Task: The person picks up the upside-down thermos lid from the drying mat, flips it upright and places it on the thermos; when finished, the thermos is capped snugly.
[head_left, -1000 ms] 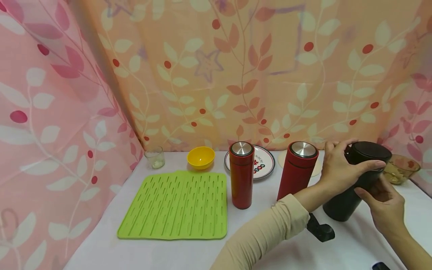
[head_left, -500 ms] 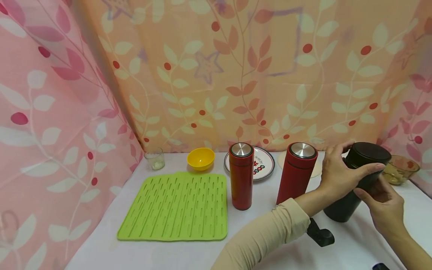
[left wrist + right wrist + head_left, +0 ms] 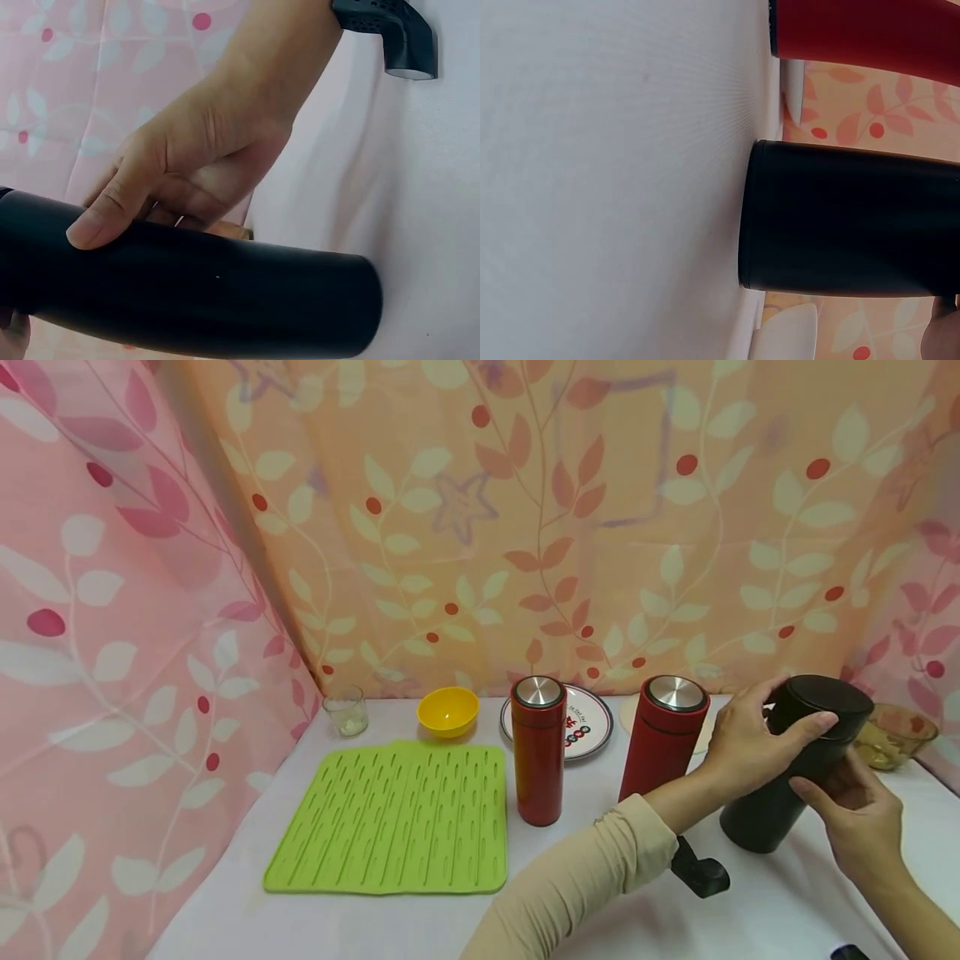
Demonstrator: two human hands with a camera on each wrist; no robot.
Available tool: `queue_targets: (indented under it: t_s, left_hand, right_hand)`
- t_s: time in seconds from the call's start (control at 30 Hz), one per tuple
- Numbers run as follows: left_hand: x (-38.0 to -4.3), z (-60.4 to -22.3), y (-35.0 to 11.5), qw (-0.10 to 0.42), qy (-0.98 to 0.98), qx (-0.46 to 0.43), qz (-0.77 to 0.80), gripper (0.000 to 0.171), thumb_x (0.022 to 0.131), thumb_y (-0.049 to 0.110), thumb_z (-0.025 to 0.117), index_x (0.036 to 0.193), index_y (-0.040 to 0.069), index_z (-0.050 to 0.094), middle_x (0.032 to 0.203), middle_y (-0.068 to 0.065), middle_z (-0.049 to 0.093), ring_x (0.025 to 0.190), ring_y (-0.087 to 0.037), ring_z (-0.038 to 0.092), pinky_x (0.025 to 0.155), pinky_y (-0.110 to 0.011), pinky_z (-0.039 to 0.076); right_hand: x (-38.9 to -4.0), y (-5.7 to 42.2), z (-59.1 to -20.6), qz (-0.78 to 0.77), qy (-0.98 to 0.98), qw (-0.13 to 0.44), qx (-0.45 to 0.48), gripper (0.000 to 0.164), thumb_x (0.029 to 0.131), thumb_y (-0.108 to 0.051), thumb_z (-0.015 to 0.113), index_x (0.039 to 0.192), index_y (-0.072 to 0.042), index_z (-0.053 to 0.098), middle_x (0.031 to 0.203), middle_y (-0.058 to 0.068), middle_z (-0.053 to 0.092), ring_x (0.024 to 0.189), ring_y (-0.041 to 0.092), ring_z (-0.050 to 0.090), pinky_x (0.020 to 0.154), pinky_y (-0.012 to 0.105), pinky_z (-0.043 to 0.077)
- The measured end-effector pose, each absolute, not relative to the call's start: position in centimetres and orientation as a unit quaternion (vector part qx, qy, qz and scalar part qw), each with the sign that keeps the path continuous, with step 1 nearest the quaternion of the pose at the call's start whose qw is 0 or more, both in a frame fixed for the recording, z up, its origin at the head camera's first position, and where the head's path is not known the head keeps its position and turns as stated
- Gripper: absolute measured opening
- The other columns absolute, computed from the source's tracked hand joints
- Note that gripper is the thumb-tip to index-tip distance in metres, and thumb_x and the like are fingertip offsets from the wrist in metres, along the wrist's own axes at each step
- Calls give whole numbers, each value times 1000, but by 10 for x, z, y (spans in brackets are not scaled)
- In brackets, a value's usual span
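A black vacuum flask [image 3: 765,806] with a black lid [image 3: 832,697] stands at the right in the head view. My left hand [image 3: 753,735] grips it by the lid, thumb across the near side and fingers reaching behind. Lower down, my right hand [image 3: 862,822] holds the flask's body, its thumb on the near side and its fingers partly hidden behind. The left wrist view shows that right thumb [image 3: 97,225] lying along the dark body. In the right wrist view the flask's base [image 3: 751,217] meets the white table.
Two red flasks [image 3: 538,760] [image 3: 656,752] with steel-topped lids stand left of the black one. Behind them lies a patterned plate [image 3: 596,727]. A green mat [image 3: 390,818], yellow bowl [image 3: 447,712] and small glass [image 3: 345,712] are farther left. An amber glass bowl [image 3: 911,731] sits far right.
My left thumb has drawn back slightly to the left across the lid, and the left wrist has shifted a little left. The flask and my right hand stay nearly in place.
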State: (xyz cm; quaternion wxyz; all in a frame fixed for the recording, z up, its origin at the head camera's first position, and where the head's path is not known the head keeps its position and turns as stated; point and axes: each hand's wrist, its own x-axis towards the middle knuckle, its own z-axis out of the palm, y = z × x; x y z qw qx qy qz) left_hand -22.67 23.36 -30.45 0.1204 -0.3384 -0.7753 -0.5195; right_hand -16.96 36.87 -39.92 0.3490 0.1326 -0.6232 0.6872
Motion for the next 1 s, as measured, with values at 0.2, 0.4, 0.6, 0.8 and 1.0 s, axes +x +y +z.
queue_targets:
  t_s: [0.2, 0.4, 0.6, 0.8, 1.0]
  left_hand:
    - [-223, -303, 238, 146, -789, -302, -514, 53, 65, 43, 80, 111, 33, 55, 100, 20, 44, 91, 12, 39, 70, -2, 32]
    - [-223, -303, 235, 128, -780, -313, -527, 56, 75, 39, 74, 123, 26, 49, 107, 15, 48, 92, 12, 45, 73, -1, 35]
    - [-223, -307, 232, 100, -755, -341, -551, 51, 84, 30, 66, 129, 20, 45, 117, 12, 55, 102, 11, 47, 77, -1, 38]
    - [-218, -309, 243, 126, -780, -292, -539, 62, 71, 42, 76, 122, 27, 44, 111, 20, 43, 97, 13, 41, 75, -3, 35]
    - [-221, -311, 242, 138, -787, -315, -512, 61, 76, 42, 72, 129, 30, 44, 112, 13, 39, 92, 8, 43, 71, -4, 34]
  right_hand:
    - [-169, 368, -401, 669, -644, 351, 122, 66, 79, 20, 55, 139, 2, 35, 113, -7, 62, 100, -2, 60, 82, 5, 45]
    - [-170, 367, -399, 684, -627, 354, 120, 66, 79, 20, 55, 139, 2, 34, 117, -6, 62, 103, 0, 60, 82, 6, 45]
    - [-170, 367, -398, 696, -611, 350, 137, 67, 79, 22, 53, 139, 4, 33, 120, -3, 61, 104, 2, 60, 84, 9, 46]
    - [-168, 369, -401, 676, -639, 345, 125, 66, 80, 20, 54, 140, 1, 34, 115, -7, 61, 100, -2, 60, 82, 6, 45]
    - [-170, 369, -401, 669, -642, 355, 115, 65, 79, 21, 54, 139, 2, 35, 113, -7, 62, 99, -2, 60, 81, 5, 45]
